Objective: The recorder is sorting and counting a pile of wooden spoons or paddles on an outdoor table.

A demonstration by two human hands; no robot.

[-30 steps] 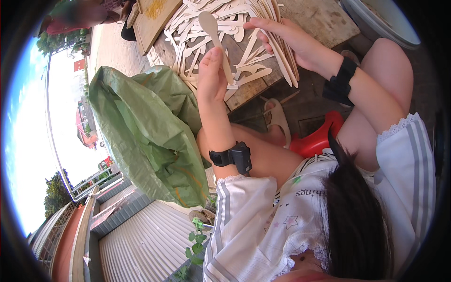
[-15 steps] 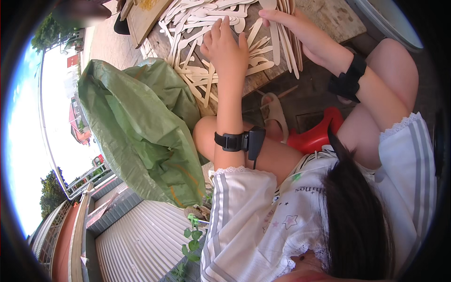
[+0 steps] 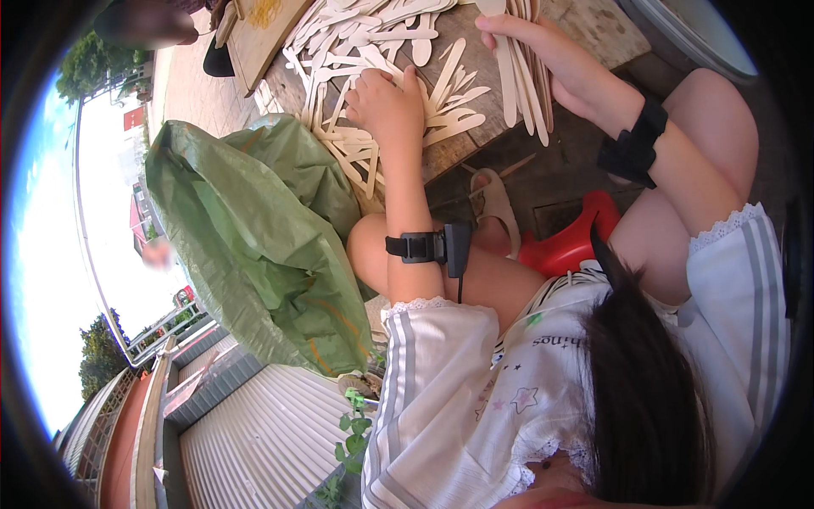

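My right hand [image 3: 564, 64] grips an upright bundle of pale wooden cutlery [image 3: 527, 81], its thumb across the top and the long flat ends hanging down past the table edge. Over the heap of loose wooden cutlery [image 3: 386, 21], my left hand [image 3: 390, 110] lies with its fingers bent down among the pieces. What those fingers hold, if anything, is hidden. Spoon and knife shapes lie crossed in the heap, and several more pieces spread between my two hands. A black strap with a small box [image 3: 445, 246] circles my left forearm; another black band [image 3: 634, 144] is on my right.
The heap rests on a worn wooden table [image 3: 593, 38]. A large green woven sack [image 3: 263, 242] stands open at the left, against my knee. A wooden tray [image 3: 270, 38] is at the far left, a pale basin [image 3: 708, 34] at the far right. Something red [image 3: 568, 242] lies between my legs.
My left hand has come down and a little left onto the heap, and its spread fingers have curled. The right hand keeps its bundle, shifted slightly.
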